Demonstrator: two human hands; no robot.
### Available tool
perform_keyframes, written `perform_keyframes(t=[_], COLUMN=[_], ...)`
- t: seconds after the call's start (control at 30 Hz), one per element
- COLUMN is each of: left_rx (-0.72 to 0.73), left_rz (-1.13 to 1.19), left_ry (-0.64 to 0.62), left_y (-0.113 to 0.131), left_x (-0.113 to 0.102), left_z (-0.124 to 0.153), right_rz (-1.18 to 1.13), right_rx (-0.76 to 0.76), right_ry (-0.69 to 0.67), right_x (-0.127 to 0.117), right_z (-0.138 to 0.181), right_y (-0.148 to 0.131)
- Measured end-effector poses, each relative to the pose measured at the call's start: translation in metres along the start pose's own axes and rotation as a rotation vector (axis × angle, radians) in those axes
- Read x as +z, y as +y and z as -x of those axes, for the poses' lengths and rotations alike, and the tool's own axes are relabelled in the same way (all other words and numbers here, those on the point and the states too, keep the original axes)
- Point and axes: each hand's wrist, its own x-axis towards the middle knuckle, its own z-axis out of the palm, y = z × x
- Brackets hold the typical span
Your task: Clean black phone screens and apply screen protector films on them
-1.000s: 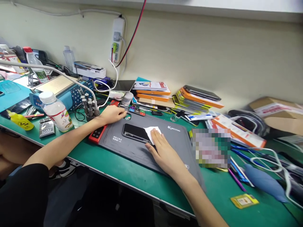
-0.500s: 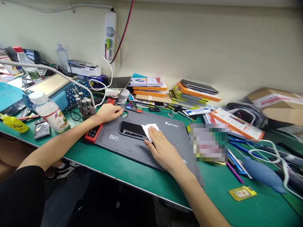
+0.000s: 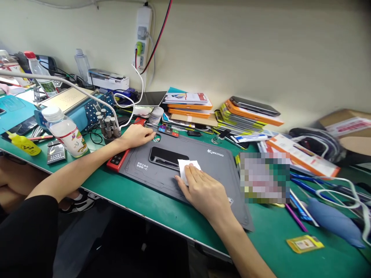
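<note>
A phone [image 3: 169, 156] with a dark, shiny face lies flat on the grey work mat [image 3: 203, 144]. My right hand [image 3: 207, 189] presses a white wipe [image 3: 185, 165] down at the phone's right end, fingers together and thumb at the side. The wipe covers that end of the phone. My left hand [image 3: 139, 136] rests curled at the mat's upper left, beside a small round sticker [image 3: 157, 138]. Its fingers are folded under, hiding whatever they may hold. Below it is the mat's red side strip with black buttons [image 3: 117, 159].
Screwdrivers in a holder [image 3: 109, 125] and a white-capped bottle [image 3: 65, 133] stand left. Stacked orange boxes [image 3: 189, 108] line the wall. On the right are a blue air blower [image 3: 333, 220], pens, cables and a yellow packet [image 3: 305, 243]. A lamp arm crosses the upper left.
The camera view has shifted slightly. My right hand and the wipe have slid toward the phone's right end, uncovering more of its face. My left hand stays at the mat's upper left.
</note>
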Motion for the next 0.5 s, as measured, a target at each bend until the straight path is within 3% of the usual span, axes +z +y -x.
perform_keyframes(t=[0.17, 0.4, 0.5], left_rx=[0.008, 0.06, 0.057], left_rz=[-0.014, -0.044, -0.035], left_ry=[-0.01, 0.037, 0.038], left_y=[0.0003, -0.0009, -0.0005], left_x=[0.0001, 0.0011, 0.0], left_z=[-0.0003, -0.0007, -0.0009], right_rz=[0.049, 0.111, 0.073], right_rx=[-0.03, -0.093, -0.063], right_ry=[0.037, 0.254, 0.263], right_x=[-0.0052, -0.0063, -0.0023], right_z=[-0.0013, -0.0038, -0.004], right_y=[-0.0043, -0.0024, -0.0002])
